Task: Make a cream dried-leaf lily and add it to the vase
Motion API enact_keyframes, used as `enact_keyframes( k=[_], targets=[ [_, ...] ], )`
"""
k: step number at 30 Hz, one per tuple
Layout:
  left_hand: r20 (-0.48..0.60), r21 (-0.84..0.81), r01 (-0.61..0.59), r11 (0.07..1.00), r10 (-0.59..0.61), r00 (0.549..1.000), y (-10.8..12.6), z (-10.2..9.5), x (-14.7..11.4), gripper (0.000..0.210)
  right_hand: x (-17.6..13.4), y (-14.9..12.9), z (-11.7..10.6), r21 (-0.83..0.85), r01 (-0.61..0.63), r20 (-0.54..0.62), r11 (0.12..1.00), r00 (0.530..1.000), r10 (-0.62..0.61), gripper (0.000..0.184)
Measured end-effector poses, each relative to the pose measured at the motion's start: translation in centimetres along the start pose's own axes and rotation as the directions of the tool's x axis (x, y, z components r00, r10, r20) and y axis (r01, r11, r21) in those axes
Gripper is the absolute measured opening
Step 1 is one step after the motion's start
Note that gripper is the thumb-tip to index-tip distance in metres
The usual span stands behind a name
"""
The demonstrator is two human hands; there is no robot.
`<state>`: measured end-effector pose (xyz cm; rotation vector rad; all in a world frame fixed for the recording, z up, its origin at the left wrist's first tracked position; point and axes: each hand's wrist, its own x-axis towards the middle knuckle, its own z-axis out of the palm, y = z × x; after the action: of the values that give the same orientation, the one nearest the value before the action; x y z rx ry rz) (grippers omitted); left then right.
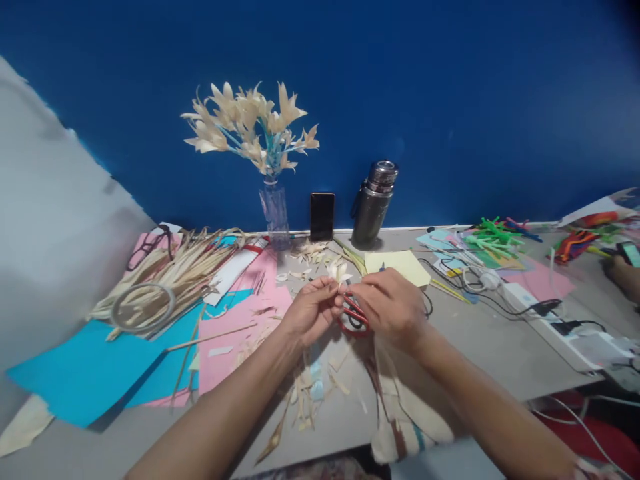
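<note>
Between my two hands is a small cream flower (339, 272) made of dried husk, its petals pointing up. My left hand (315, 308) pinches its base between thumb and fingers. From the other side my right hand (393, 303) closes in at the same base, fingertips pressed together; what they grip is too small to make out. Just beneath the hands lie red-handled scissors (356, 319), partly covered by my right hand. Husk scraps (303, 393) are scattered on the table below.
Behind stand a clear vase (275, 213) of husk flowers (255, 123), a phone (322, 217) and a steel flask (375, 203). Husk strips (165, 273) and blue paper (85, 373) lie left. A power strip (545, 327) and green pipe cleaners (495, 237) are right, near another person's hand (623, 277).
</note>
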<state>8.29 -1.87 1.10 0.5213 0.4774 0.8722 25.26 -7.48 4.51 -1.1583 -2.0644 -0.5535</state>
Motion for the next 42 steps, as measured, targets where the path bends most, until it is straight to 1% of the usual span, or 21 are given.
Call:
enact_keyframes(
  k=[1, 3, 5, 7, 11, 15, 17, 19, 21, 22, 23, 24, 25, 26, 28, 30, 33, 36, 38, 40, 42],
  targets=[
    [-0.027, 0.020, -0.017, 1.000, 0.017, 0.999, 0.0, 0.1, 0.0, 0.023, 0.4, -0.5, 0.5, -0.010, 0.054, -0.025, 0.998, 0.998, -0.055, 0.017],
    [-0.086, 0.053, -0.055, 0.997, 0.060, 0.995, 0.0, 0.1, 0.0, 0.025, 0.8, -1.0, 1.5, -0.041, 0.124, -0.036, 0.991, 0.991, -0.125, 0.016],
    [-0.129, 0.076, -0.084, 0.994, 0.093, 0.987, 0.1, 0.1, 0.0, 0.026, 1.0, -0.9, 2.3, -0.075, 0.152, -0.027, 0.986, 0.988, -0.154, 0.015],
    [-0.143, 0.085, -0.105, 0.991, 0.116, 0.983, 0.1, 0.0, -0.1, 0.028, 1.1, -0.6, 2.6, -0.105, 0.169, -0.007, 0.980, 0.985, -0.171, 0.015],
    [-0.143, 0.091, -0.160, 0.983, 0.172, 0.975, 0.1, 0.1, -0.2, 0.032, 1.5, -0.6, 2.5, -0.141, 0.164, 0.012, 0.976, 0.986, -0.164, 0.013],
    [-0.142, 0.104, -0.182, 0.978, 0.195, 0.970, 0.2, 0.3, -0.3, 0.033, 1.8, -1.0, 2.1, -0.122, 0.115, -0.029, 0.986, 0.992, -0.119, 0.014],
    [-0.150, 0.109, -0.171, 0.979, 0.186, 0.971, 0.4, 0.4, -0.4, 0.032, 1.8, -1.0, 1.7, -0.079, 0.072, -0.082, 0.994, 0.994, -0.078, 0.014],
    [-0.155, 0.096, -0.153, 0.984, 0.166, 0.974, 0.6, 0.4, -0.5, 0.029, 1.9, -0.8, 1.3, 0.019, -0.005, -0.157, 1.000, 0.988, 0.008, 0.011],
    [-0.135, 0.046, -0.120, 0.992, 0.125, 0.983, 0.9, 0.2, -0.7, 0.025, 2.1, -0.7, 0.8, 0.189, -0.155, -0.201, 0.970, 0.961, 0.193, 0.009],
    [-0.113, 0.012, -0.093, 0.996, 0.094, 0.989, 1.0, 0.0, -0.8, 0.024, 2.2, -0.7, 0.5, 0.292, -0.250, -0.186, 0.923, 0.932, 0.311, 0.008],
    [-0.089, -0.021, -0.059, 0.998, 0.057, 0.994, 1.1, -0.1, -0.9, 0.023, 2.5, -0.7, 0.4, 0.392, -0.343, -0.136, 0.854, 0.896, 0.423, 0.008],
    [-0.068, -0.050, -0.024, 0.998, 0.021, 0.997, 1.2, -0.3, -1.1, 0.022, 2.8, -0.8, 0.3, 0.474, -0.424, -0.059, 0.772, 0.859, 0.508, 0.008],
    [-0.050, -0.074, 0.008, 0.997, -0.012, 0.999, 1.2, -0.6, -1.2, 0.021, 3.0, -1.0, 0.3, 0.533, -0.483, 0.028, 0.695, 0.831, 0.556, 0.008],
    [-0.040, -0.093, 0.034, 0.995, -0.038, 0.999, 1.2, -0.8, -1.3, 0.020, 3.3, -1.1, 0.4, 0.572, -0.519, 0.109, 0.636, 0.816, 0.568, 0.009],
    [-0.035, -0.123, 0.063, 0.990, -0.067, 0.997, 1.1, -1.4, -1.5, 0.017, 3.7, -1.4, 0.9, 0.614, -0.546, 0.223, 0.571, 0.813, 0.538, 0.009],
    [-0.025, -0.128, 0.078, 0.989, -0.082, 0.996, 1.0, -1.9, -1.5, 0.016, 3.9, -1.5, 1.5, 0.636, -0.548, 0.250, 0.542, 0.812, 0.528, 0.009],
    [-0.021, -0.072, 0.062, 0.995, -0.063, 0.998, 0.9, -2.5, -1.4, 0.017, 3.5, -1.3, 2.3, 0.668, -0.553, 0.221, 0.497, 0.786, 0.577, 0.011],
    [-0.071, 0.035, -0.026, 0.999, 0.029, 0.997, 0.8, -2.8, -1.2, 0.020, 2.8, -1.2, 2.7, 0.693, -0.568, 0.206, 0.443, 0.746, 0.634, 0.011],
    [-0.105, 0.103, -0.086, 0.991, 0.097, 0.990, 0.7, -2.8, -1.2, 0.024, 2.4, -1.4, 2.7, 0.694, -0.571, 0.188, 0.439, 0.732, 0.655, 0.009],
    [-0.116, 0.138, -0.119, 0.983, 0.136, 0.984, 0.4, -2.7, -1.1, 0.028, 2.0, -1.6, 2.8, 0.689, -0.549, 0.138, 0.474, 0.741, 0.657, 0.006],
    [-0.113, 0.142, -0.124, 0.982, 0.141, 0.984, 0.2, -2.7, -1.2, 0.031, 1.7, -1.9, 2.8, 0.685, -0.496, 0.071, 0.534, 0.775, 0.628, 0.005]
  ],
)
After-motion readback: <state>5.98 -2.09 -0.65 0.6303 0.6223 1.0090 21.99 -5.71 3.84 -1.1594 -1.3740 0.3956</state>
